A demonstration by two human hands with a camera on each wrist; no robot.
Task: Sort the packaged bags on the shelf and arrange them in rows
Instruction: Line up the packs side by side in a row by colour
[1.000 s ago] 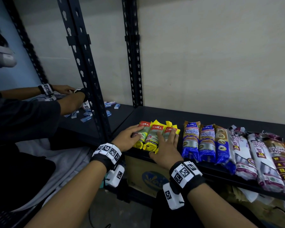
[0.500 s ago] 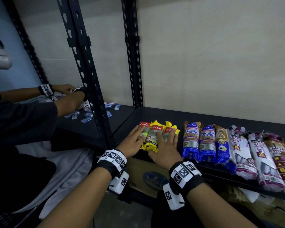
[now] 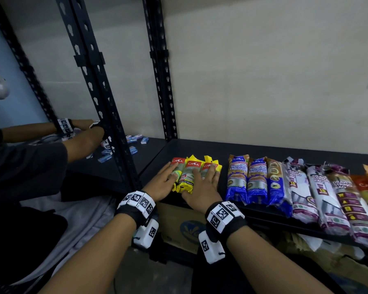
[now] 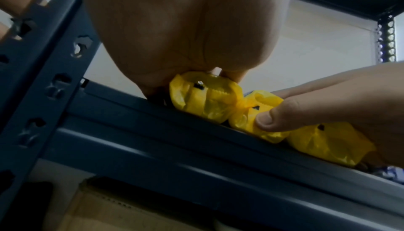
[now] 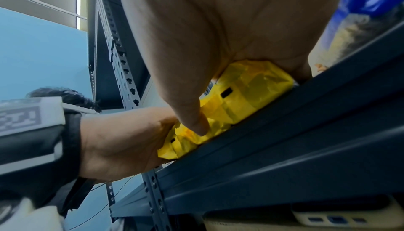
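Three yellow crinkly plastic packets (image 3: 189,175) are being squared up under the left hand (image 3: 160,184) and right hand (image 3: 202,187), fingers flat and slightly spread; next, judge their gap to the blue packets (image 3: 248,179).

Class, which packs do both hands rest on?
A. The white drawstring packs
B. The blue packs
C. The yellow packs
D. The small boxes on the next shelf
C: the left hand and right hand lie flat on the yellow packs at the shelf's left end.
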